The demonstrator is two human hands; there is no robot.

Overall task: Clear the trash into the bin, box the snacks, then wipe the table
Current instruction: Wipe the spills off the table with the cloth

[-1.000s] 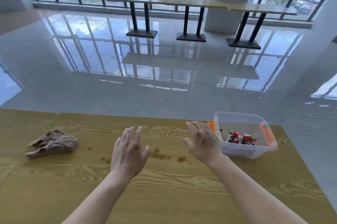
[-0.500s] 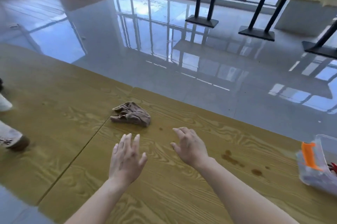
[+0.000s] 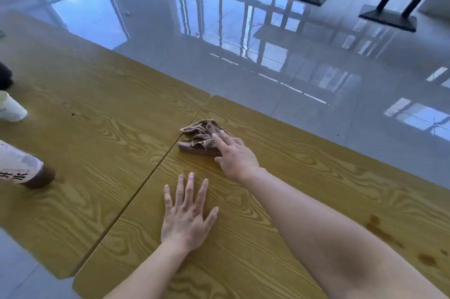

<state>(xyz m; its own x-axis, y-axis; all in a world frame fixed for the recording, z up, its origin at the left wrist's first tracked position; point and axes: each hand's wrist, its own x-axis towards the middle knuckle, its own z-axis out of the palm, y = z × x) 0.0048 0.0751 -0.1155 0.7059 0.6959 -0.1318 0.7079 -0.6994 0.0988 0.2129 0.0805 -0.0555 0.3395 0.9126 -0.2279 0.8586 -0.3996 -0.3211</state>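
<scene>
A crumpled brown cloth [image 3: 198, 137] lies on the wooden table [image 3: 304, 177] close to the seam between two tabletops. My right hand [image 3: 233, 155] rests on the cloth's right side, its fingers laid over the fabric but not closed around it. My left hand [image 3: 186, 216] lies flat on the table with fingers spread, nearer to me and holding nothing. Dark brown stains [image 3: 384, 233] mark the wood at the right. The snack box is out of view.
On the adjoining tabletop [image 3: 85, 116] at the far left are a white paper cup [image 3: 11, 109] and a labelled bottle with brown liquid [image 3: 24, 169]. Glossy tiled floor lies beyond the table's far edge, with black table bases [image 3: 387, 19] farther back.
The view has swung left and the snack box has left the frame. My right hand has reached forward onto the cloth. My left hand has settled flat on the table.
</scene>
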